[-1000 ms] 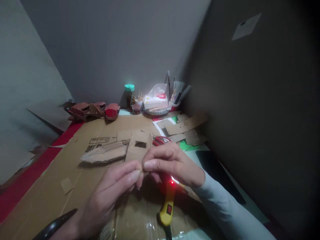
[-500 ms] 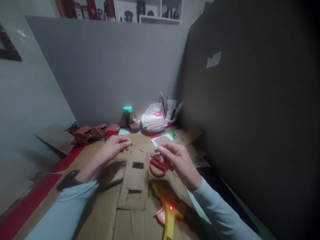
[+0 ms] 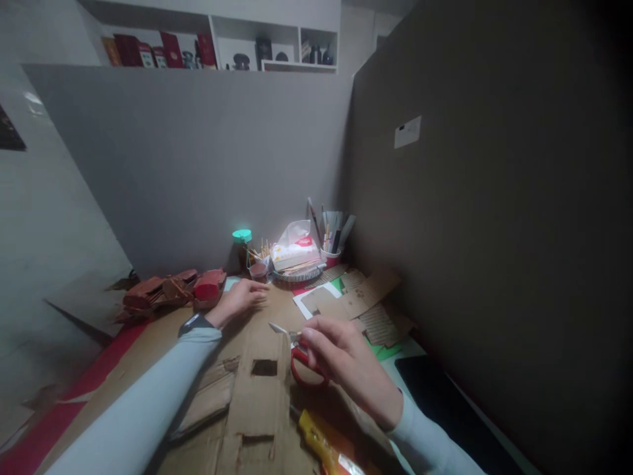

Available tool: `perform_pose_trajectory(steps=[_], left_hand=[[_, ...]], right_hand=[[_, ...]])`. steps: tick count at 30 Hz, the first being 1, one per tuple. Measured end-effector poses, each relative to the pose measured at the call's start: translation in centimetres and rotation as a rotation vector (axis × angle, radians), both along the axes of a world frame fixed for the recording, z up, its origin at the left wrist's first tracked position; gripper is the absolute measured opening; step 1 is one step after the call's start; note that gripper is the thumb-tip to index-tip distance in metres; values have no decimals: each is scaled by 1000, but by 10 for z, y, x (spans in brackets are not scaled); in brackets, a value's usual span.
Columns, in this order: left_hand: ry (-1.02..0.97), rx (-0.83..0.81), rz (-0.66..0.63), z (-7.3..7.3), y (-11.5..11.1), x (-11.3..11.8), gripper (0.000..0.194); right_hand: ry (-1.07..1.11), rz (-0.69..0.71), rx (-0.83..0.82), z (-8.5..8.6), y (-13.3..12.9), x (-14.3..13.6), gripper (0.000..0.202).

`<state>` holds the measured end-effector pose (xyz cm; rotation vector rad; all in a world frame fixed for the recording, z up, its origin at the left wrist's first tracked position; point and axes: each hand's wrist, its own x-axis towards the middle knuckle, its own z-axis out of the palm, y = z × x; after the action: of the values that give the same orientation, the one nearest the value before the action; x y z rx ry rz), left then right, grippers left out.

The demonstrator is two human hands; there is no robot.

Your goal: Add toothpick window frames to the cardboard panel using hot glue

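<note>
The work looks partway along: just left of the right hand's [image 3: 351, 366] pinch lies a cardboard strip [image 3: 253, 404] with two rectangular openings already cut through it, one near the pinch and one farther below it, both a little rough at the edges. That pinch is narrow, thumb and forefinger closed on what seems to be a small tan bit [image 3: 297, 335], too small to name more closely and apparently not part of the strip as it stands. The left hand [image 3: 238, 303] is farther out and to the left of the pinch, its fingers loosely bent low over the far part of the cardboard sheet [image 3: 153, 343]; I cannot tell whether they hold anything. Just under the right fingertips are the red-handled scissors [image 3: 310, 377], blades pointing left, and below that grip lies a yellow glue gun [image 3: 316, 435], so both cutting and gluing tools are close by and neither appears to be gripped. To the left of the strip sits a layered cardboard piece [image 3: 210, 399], partly hidden by the left sleeve; whether it is joined to the strip cannot be made out. Corrugated cardboard offcuts [image 3: 378, 323] beyond and right of the right hand suggest a good deal of cutting is done, while the strip's bare brown face shows no paint; how much else is left cannot be judged from here.
</note>
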<state>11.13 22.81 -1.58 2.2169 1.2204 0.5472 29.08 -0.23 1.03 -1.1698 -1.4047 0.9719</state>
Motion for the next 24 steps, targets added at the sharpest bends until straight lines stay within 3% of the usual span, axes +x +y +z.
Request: perform_pose_trajectory(steps=[3, 6, 10, 13, 16, 19, 24], left_hand=[[-60, 47, 2, 11, -4, 0, 27], [-99, 38, -16, 30, -30, -2, 23], [-170, -77, -155, 57, -101, -5, 22], [-230, -214, -256, 68, -159, -9, 22], [-309, -273, -207, 64, -198, -15, 18], [-331, -263, -90, 50, -218, -22, 17], [-282, 47, 75, 37, -244, -31, 10]], right_hand=[[-19, 51, -10, -5, 2, -2, 28], [-59, 66, 19, -7, 2, -4, 26], [-158, 82, 88, -4, -3, -6, 26], [-248, 105, 149, 3, -12, -11, 26], [-361, 109, 204, 7, -21, -18, 23], [-483, 119, 239, 6, -28, -26, 17], [-578, 215, 234, 3, -32, -32, 16]])
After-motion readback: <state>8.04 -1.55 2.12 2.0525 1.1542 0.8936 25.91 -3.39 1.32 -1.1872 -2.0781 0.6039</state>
